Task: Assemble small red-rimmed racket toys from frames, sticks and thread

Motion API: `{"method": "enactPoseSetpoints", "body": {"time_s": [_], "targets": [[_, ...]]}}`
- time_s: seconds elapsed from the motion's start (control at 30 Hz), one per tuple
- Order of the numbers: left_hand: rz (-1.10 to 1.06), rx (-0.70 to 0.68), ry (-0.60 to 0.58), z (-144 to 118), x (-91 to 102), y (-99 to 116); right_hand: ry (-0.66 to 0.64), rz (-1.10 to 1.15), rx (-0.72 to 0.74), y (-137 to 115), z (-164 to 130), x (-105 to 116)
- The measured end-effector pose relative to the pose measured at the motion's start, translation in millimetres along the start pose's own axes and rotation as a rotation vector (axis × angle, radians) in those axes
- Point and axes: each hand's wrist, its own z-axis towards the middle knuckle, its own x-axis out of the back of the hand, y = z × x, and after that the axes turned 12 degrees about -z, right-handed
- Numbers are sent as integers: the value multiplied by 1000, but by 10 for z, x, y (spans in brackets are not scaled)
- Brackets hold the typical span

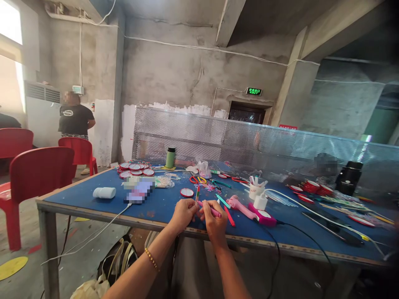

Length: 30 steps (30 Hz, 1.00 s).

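At the table's front edge, my left hand (183, 214) is closed on a thin stick (197, 193) that stands upright, with red and green on its upper part. Close beside it, my right hand (214, 216) grips a pink pen (215, 210), its tip end turned toward the stick. Whether the pen touches the stick I cannot tell. A round white disc with a red rim (187, 193) lies just beyond my left hand. To the right of my right hand are a turquoise pen (222, 201), a red pen (230, 217) and a pink handle-like tool (240, 206).
The blue table (77, 199) carries a white bottle (104, 192), a phone (139, 191) on a cable, scissors (202, 180), a cup of pens (257, 189) and a magenta box (264, 216). A perforated metal screen (181, 133) runs behind. A person (76, 116) stands far left.
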Motion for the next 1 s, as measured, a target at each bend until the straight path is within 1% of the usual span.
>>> {"method": "enactPoseSetpoints", "body": {"time_s": [0.47, 0.9, 1.0], "targets": [[33, -30, -10, 22, 18, -75, 11, -33, -26, -29, 6, 1], [6, -2, -12, 15, 9, -21, 28, -46, -22, 25, -2, 3], [-5, 3, -14, 19, 13, -29, 49, -49, -29, 34, -1, -1]]}}
